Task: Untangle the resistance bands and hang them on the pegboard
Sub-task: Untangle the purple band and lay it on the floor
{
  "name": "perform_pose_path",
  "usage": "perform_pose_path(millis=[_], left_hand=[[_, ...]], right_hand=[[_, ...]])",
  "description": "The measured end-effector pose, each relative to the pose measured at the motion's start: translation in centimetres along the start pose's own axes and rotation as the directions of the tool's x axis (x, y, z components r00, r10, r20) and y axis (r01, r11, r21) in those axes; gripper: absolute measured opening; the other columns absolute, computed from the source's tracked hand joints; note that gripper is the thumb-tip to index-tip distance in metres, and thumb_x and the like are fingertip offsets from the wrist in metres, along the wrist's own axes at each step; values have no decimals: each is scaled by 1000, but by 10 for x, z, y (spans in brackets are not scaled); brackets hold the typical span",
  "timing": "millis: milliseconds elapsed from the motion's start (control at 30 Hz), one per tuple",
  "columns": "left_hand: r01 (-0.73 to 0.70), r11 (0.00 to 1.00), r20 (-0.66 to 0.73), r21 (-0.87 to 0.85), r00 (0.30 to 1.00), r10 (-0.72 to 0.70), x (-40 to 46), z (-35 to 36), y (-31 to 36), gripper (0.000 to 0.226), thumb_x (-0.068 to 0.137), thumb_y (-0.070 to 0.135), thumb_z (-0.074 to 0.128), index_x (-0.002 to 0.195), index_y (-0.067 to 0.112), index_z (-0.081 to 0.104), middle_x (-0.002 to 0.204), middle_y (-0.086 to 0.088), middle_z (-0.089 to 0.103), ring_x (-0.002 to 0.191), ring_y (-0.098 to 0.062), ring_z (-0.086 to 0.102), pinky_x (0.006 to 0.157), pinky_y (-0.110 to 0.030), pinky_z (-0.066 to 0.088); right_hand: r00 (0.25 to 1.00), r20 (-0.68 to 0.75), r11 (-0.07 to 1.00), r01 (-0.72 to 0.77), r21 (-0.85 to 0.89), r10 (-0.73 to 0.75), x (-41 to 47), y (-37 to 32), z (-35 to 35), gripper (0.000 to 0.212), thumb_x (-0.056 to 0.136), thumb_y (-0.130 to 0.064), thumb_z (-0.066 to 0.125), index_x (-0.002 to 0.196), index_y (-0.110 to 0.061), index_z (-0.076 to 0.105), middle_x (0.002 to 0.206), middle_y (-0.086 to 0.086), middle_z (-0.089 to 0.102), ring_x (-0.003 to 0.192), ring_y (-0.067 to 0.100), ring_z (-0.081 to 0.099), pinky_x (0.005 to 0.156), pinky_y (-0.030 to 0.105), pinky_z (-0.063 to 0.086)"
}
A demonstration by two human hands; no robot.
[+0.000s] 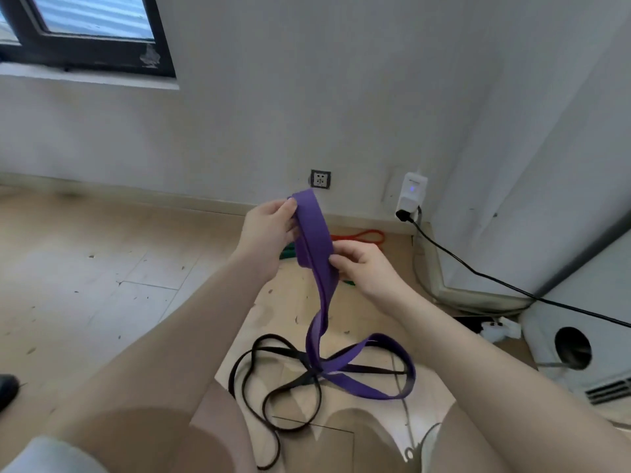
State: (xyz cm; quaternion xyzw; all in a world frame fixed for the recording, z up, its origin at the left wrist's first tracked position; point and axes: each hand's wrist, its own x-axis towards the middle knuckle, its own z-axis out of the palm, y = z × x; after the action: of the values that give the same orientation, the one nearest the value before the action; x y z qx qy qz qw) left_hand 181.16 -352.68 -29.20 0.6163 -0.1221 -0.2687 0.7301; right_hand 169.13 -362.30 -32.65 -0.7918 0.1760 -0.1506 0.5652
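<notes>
Now, step: freeing purple band from black band.
Left hand: pinching purple band's top.
Right hand: pinching it lower.
Tip: lift slowly, easing the near floor knot.

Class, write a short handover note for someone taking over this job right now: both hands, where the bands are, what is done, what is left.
Left hand: grips the top fold of the purple band.
Right hand: pinches the same band a little lower.
Purple band: hangs down to the floor, where its lower loop crosses the black band; they look knotted together there.
Red band and a green band: on the floor near the wall, behind the hands.
Done: nothing hung.
Left: free purple from black, hang all; no pegboard in view.
</notes>
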Motion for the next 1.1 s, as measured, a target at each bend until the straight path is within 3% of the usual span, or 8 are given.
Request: perform_pose_path(millis=[100, 167, 300, 467, 633, 833, 1000, 1100], left_hand=[[192, 981, 69, 41, 978, -195, 0, -1, -15, 35, 98, 38, 38, 96, 13, 62, 96, -6, 70, 96, -21, 64, 91, -37, 50], [173, 969, 89, 178, 978, -191, -11, -1, -24, 38, 98, 43, 36, 101, 14, 62, 94, -2, 71, 92, -18, 66, 85, -32, 52], [-188, 913, 196, 362, 973, 123, -29, -4, -26, 20, 95, 29, 49, 104, 15, 61, 92, 3, 69, 91, -15, 66, 78, -26, 54], [-320, 940, 86, 121, 946, 311, -33, 0, 6, 31, 88, 13, 61, 117, 18, 51, 104, -1, 68, 91, -11, 67, 77, -24, 56], [-514, 841, 137, 169, 857, 496, -32, 12, 45, 36, 83, 9, 67, 115, 20, 54, 101, 3, 68, 89, -8, 67, 80, -22, 54], [-511, 825, 160, 240, 859, 486, -37, 20, 47, 30, 85, 5, 63, 112, 16, 56, 91, 1, 68, 75, -3, 66, 68, -17, 54], [-330, 940, 34, 87, 944, 328, -31, 23, 50, 18, 87, 6, 62, 105, 7, 64, 86, -5, 72, 75, -12, 69, 69, -25, 57], [-228, 973, -19, 43, 973, 229, -24, 20, 45, 22, 86, 7, 63, 107, 1, 64, 87, -8, 72, 73, -13, 69, 66, -24, 56]], right_hand=[[984, -179, 1000, -14, 5, 15, 13, -15, -2, 22, 93, -9, 52, 109, -13, 66, 101, 3, 70, 91, 18, 66, 79, 33, 55], [956, -280, 990, -50, 134, 87, 23, -29, -4, 18, 92, -10, 55, 107, -11, 65, 96, 6, 70, 81, 17, 66, 71, 34, 57], [934, -335, 941, -4, 339, 125, 35, -58, -5, 14, 89, -6, 60, 103, -7, 59, 77, 2, 63, 53, 3, 62, 50, 20, 50], [921, -359, 794, 105, 598, 149, 46, -107, -5, 8, 88, -3, 61, 83, -8, 56, 73, 4, 61, 49, 6, 62, 53, 20, 53], [922, -378, 644, 242, 725, 79, 51, -157, -26, 4, 89, 0, 58, 88, 0, 55, 58, 3, 64, 50, 11, 64, 52, 19, 54], [957, -288, 833, 175, 525, -20, 49, -139, -29, 27, 98, -26, 44, 84, -12, 62, 65, -3, 67, 59, 7, 62, 58, 18, 50], [995, 95, 923, -71, 379, 38, 19, -58, -16, 60, 96, -50, 18, 112, -12, 63, 101, 3, 70, 94, 15, 66, 81, 28, 53], [970, 241, 931, -116, 346, 32, -4, -25, -7, 48, 95, -45, 29, 118, -15, 58, 107, 0, 67, 103, 15, 63, 89, 28, 51]])
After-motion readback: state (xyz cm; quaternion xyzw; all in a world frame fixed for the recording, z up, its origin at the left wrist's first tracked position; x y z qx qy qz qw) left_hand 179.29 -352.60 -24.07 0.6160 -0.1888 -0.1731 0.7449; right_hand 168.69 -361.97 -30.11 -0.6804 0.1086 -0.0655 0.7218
